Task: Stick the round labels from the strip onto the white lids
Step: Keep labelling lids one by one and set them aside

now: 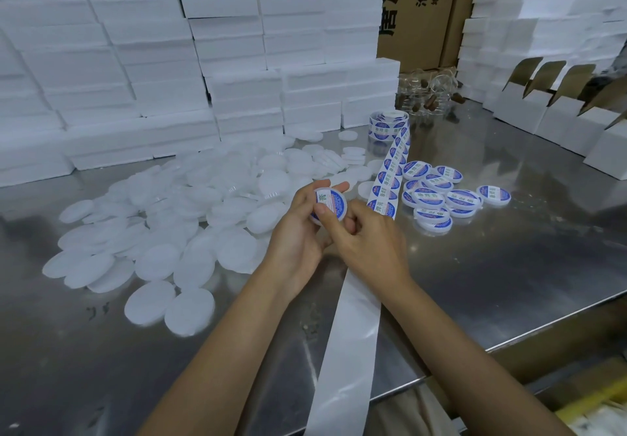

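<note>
- Holding a round white plastic lid (329,205) above the shiny steel surface (475,266), left hand (298,232) curled round its rim, fingertips showing past its far edge.
- Pressing down on a round blue-and-white printed label (334,201) already lying on that lid, thumb of the right hand (366,235) on the label's near edge, remaining fingers folded loosely beneath.
- Ran from a small roll (389,123) standing near the back, down between the hands and off the near edge: a long paper strip of labels (393,167), printed rounds on its far part, bare glossy backing (349,340) on its near part.
- Passed just beside and under the right hand, that strip, touching or nearly touching the knuckles; could not tell which.
- Lay heaped to the left of the hands, a broad pile of plain white lids (176,218), many overlapping, a few loose ones scattered toward the roll.
- Lay to the right of the strip, a small cluster of lids with blue labels stuck on (437,195), some stacked, one a little apart on the far right.
- Stood behind the plain lids, stacked white foam blocks (237,55), brown cardboard cartons (420,11) with dark print behind them.
- Stood at the right, open white card boxes (543,110) with brown flaps raised; near the roll, a heap of clear jars (427,93).
</note>
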### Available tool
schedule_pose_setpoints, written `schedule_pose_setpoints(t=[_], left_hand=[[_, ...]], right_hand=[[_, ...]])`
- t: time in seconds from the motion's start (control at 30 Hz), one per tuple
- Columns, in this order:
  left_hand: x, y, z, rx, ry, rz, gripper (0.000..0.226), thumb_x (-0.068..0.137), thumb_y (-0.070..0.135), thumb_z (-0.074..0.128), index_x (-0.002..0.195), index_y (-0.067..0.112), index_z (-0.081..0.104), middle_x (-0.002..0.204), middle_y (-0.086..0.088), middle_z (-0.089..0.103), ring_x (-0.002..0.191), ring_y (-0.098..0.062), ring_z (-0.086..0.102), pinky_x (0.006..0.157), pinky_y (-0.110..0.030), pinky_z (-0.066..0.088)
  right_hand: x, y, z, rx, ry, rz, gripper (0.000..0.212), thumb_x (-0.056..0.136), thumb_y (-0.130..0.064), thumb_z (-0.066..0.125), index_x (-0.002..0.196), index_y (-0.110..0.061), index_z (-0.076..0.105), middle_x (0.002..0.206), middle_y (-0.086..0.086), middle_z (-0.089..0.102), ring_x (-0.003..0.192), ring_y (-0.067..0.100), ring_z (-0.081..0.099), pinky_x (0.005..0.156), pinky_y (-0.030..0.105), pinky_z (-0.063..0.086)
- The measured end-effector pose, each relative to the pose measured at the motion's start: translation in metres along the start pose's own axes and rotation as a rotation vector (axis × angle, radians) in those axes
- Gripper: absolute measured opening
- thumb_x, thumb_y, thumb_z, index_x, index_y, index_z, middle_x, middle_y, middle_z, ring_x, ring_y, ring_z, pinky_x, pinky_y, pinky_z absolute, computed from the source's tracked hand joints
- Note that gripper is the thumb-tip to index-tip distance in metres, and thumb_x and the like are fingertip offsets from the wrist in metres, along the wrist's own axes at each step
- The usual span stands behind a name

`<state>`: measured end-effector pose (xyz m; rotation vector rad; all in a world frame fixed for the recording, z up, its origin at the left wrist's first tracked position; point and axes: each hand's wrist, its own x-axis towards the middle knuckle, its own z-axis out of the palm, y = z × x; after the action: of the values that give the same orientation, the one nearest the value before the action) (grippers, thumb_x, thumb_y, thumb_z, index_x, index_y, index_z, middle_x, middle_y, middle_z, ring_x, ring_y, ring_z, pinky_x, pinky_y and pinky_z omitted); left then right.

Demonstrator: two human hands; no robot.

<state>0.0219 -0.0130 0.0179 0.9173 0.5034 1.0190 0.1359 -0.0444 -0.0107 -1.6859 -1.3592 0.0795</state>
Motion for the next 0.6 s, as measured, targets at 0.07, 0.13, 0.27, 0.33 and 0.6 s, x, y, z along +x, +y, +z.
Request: schedule_pose_setpoints(t=[0.07,0.13,0.27,0.33,0.6], left_hand=[[0.0002,0.0002,-0.0008,0.020,-0.007,0.002,0.025,0.109,0.023,0.034,0.125,0.016,0.052,0.133,-0.007,0.067,0.104,-0.025,0.064,0.101,-0.048,0.050],[-0.0002,0.0022,0.0010,0.021,-0.021,-0.024,0.025,0.109,0.030,0.036,0.123,0.019,0.054,0.133,-0.009,0.067,0.105,-0.028,0.062,0.109,-0.052,0.044],[-0.0011,0.0054,0.0025,-0.034,-0.071,-0.031,0.026,0.109,0.035,0.035,0.127,0.027,0.053,0.128,-0.008,0.070,0.099,-0.023,0.070,0.089,-0.035,0.057],[-0.0014,0.0053,0.0023,-0.045,-0.088,-0.018,0.025,0.110,0.030,0.033,0.128,0.028,0.050,0.126,-0.010,0.071,0.107,-0.020,0.070,0.090,-0.033,0.057],[0.0003,0.0033,-0.0058,0.266,0.072,0.103,0.036,0.094,-0.003,0.062,0.119,0.019,0.050,0.106,-0.013,0.076,0.092,-0.022,0.071,0.085,-0.032,0.055]], right_hand=[[-0.0011,-0.0010,0.0001,-0.033,-0.007,-0.007,0.069,0.077,-0.084,0.044,0.064,-0.017,0.036,0.052,-0.004,0.043,0.053,0.013,0.046,0.054,0.030,0.033],[-0.0018,-0.0026,0.0002,-0.052,-0.029,-0.008,0.067,0.078,-0.083,0.044,0.065,-0.018,0.039,0.053,-0.004,0.045,0.054,0.011,0.048,0.054,0.029,0.032],[-0.0013,-0.0010,0.0003,0.058,-0.088,0.005,0.051,0.093,-0.065,0.046,0.067,-0.021,0.044,0.054,-0.006,0.049,0.055,0.011,0.049,0.057,0.031,0.035],[-0.0014,-0.0003,-0.0003,0.107,-0.106,0.001,0.043,0.099,-0.055,0.044,0.075,-0.021,0.054,0.058,-0.007,0.055,0.060,0.009,0.053,0.061,0.031,0.038],[0.0015,0.0008,-0.0041,0.262,-0.144,0.072,0.037,0.107,-0.037,0.038,0.084,-0.013,0.056,0.071,-0.004,0.057,0.077,0.022,0.055,0.079,0.046,0.046]])
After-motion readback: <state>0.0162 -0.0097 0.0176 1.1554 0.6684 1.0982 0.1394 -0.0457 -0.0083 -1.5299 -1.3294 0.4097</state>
